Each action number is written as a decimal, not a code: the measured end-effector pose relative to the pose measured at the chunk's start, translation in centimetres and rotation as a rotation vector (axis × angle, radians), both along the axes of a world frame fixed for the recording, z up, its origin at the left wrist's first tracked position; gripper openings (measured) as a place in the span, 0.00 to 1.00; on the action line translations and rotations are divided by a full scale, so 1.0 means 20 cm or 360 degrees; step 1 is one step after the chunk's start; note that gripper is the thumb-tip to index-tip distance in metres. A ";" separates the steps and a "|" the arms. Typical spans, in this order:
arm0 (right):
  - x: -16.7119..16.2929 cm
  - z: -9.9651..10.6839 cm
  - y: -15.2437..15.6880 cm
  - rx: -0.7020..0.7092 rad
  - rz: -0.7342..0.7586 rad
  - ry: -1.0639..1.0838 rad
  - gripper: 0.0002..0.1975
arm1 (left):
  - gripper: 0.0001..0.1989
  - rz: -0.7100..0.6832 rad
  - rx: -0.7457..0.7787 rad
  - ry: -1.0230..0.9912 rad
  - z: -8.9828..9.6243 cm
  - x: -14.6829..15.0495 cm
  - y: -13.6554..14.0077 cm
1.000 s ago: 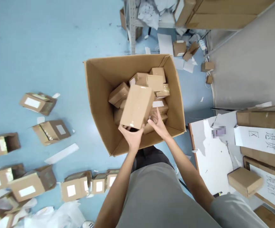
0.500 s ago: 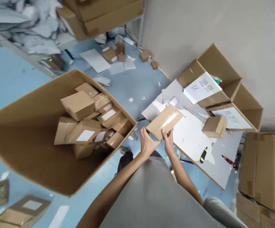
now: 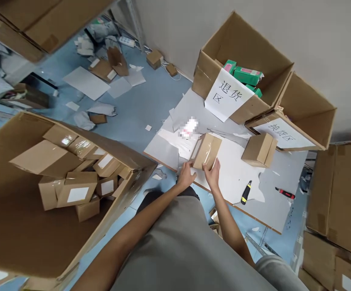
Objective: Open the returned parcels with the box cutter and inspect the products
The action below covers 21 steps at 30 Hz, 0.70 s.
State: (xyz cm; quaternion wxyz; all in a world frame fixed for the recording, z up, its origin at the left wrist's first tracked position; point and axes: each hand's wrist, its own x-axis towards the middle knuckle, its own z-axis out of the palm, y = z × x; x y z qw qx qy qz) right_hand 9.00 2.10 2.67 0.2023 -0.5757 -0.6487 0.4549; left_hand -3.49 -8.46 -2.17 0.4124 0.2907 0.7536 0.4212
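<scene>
Both hands grip a small taped cardboard box [image 3: 209, 148] over the front edge of the white table [image 3: 175, 151]. My left hand [image 3: 187, 176] is closed on its near left corner, and my right hand [image 3: 212, 173] holds the near right side, thumb on the taped face. A pale label shows on the box's left side. Right of it on the table sits another small cardboard box [image 3: 259, 150]. A yellow-and-black utility knife [image 3: 246, 192] and a red-and-black utility knife [image 3: 285, 193] lie further right.
Two open cartons with paper signs stand at the table's back; the larger carton [image 3: 204, 83] contains green boxes [image 3: 247, 75]. On my left a big open carton [image 3: 14, 242] holds several small boxes. Stacked cartons [image 3: 342, 198] stand at right. Paper scraps [image 3: 86, 83] litter the blue floor.
My hands have brought the box over the table and turned it, so its labelled side shows. The view has swung right, showing the green boxes more fully.
</scene>
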 end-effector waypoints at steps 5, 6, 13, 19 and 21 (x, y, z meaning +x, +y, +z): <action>-0.17 0.06 -0.05 0.0345 0.0302 -0.0098 0.42 | 0.21 0.0309 0.0016 0.0046 0.03 -0.27 -0.24; -0.24 0.05 -0.07 0.0374 0.0426 -0.0075 0.40 | 0.20 0.0409 0.0044 0.0072 0.04 -0.34 -0.31; -0.98 -0.05 -0.48 0.0420 0.1613 0.0072 0.33 | 0.18 0.1330 0.0042 0.0147 0.00 -0.81 -1.00; -1.66 -0.16 -1.04 0.0290 0.1994 0.0094 0.38 | 0.22 0.1668 -0.0017 0.0117 -0.09 -1.16 -1.66; -1.91 -0.21 -1.19 0.0195 0.1995 0.0053 0.41 | 0.26 0.1710 -0.0024 0.0116 -0.14 -1.31 -1.84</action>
